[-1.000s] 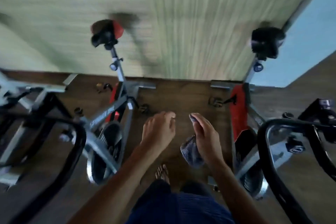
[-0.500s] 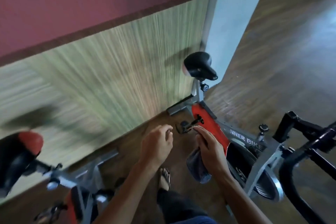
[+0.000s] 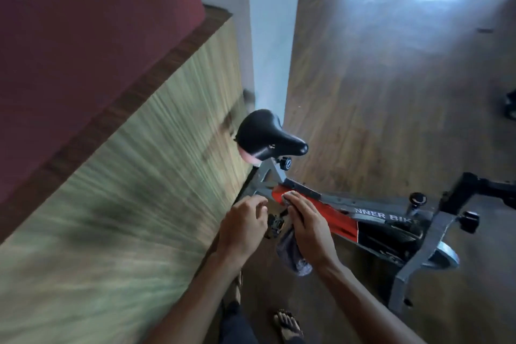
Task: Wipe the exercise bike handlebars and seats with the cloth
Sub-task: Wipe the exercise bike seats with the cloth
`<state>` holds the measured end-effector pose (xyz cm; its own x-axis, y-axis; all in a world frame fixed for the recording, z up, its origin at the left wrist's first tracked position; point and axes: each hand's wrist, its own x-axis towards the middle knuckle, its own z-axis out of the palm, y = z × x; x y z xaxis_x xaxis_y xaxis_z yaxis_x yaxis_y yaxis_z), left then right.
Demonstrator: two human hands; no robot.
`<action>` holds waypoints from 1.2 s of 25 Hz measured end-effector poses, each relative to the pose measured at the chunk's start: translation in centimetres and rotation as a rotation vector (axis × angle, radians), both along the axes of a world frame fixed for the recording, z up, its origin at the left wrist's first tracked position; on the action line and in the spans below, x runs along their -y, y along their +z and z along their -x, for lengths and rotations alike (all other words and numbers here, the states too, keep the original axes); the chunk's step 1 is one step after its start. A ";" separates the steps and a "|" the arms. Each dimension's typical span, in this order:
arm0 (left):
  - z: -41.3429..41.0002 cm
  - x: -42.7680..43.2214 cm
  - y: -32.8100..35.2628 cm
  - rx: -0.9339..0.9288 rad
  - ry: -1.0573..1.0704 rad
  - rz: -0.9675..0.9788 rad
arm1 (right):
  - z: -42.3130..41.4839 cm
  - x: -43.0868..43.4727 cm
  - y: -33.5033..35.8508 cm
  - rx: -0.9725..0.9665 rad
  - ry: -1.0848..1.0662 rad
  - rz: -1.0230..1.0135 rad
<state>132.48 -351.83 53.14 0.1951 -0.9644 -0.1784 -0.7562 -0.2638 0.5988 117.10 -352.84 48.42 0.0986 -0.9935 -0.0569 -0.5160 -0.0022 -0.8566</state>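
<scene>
Wooden floor (image 3: 391, 86) open beyond seat (image 3: 265, 134)

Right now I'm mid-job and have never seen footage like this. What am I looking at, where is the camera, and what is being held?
No machine is working here. These are a person's two bare hands, filmed by one wide-angle camera worn on the head and looking forward and down. The right hand holds a dark cloth, which hangs below its grip. The left hand is beside it, loosely curled and holding nothing. Ahead, an exercise bike stands on a wooden floor, with its black seat near the panelled wall. The cloth is not on the seat yet.
</scene>
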 end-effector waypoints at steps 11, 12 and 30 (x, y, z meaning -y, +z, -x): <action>-6.2 19.7 -14.5 0.013 -0.141 0.293 | -4.5 20.0 -13.9 -0.307 -0.219 0.459; -6.4 20.8 -15.5 0.025 -0.140 0.327 | -4.0 21.3 -15.1 -0.396 -0.214 0.507; -9.9 23.0 -20.2 -0.074 -0.246 0.448 | -12.3 21.3 -19.8 -0.301 -0.124 0.494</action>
<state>142.37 -374.81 32.96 -0.0450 -0.9651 0.2581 -0.7149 0.2115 0.6664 129.36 -374.17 28.62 0.0316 -0.9125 0.4079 -0.7580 -0.2879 -0.5853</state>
